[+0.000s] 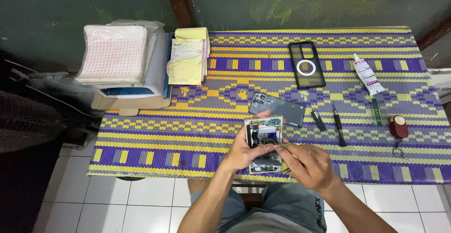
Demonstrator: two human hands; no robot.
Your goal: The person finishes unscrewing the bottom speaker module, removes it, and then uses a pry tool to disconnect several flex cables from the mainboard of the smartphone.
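The left hand (246, 152) held an opened phone (264, 141) at the lower centre of the frame, above the near edge of the table (155, 134). Its grip was closed around the left side of the phone, with the thumb across the exposed inner parts. The right hand (310, 165) was at the lower right side of the phone, its fingers curled together near the bottom corner. It seemed to pinch a thin light tool (287, 153) there, but the tool was too small to tell exactly.

Just above the phone, a grey back cover (278, 107) lay flat on the table, its near edge partly hidden behind the phone. A dark phone case (307, 64) with a white ring lay further up, at the upper centre. To the right of the cover were a small black part (318, 120) and a screwdriver (339, 129), side by side. A white glue tube (368, 75) lay at the upper right, and a small red object (399, 126) with a key ring was at the right edge. A pad of yellow papers (188, 57) and a stack of white packets (115, 54) were at the upper left.
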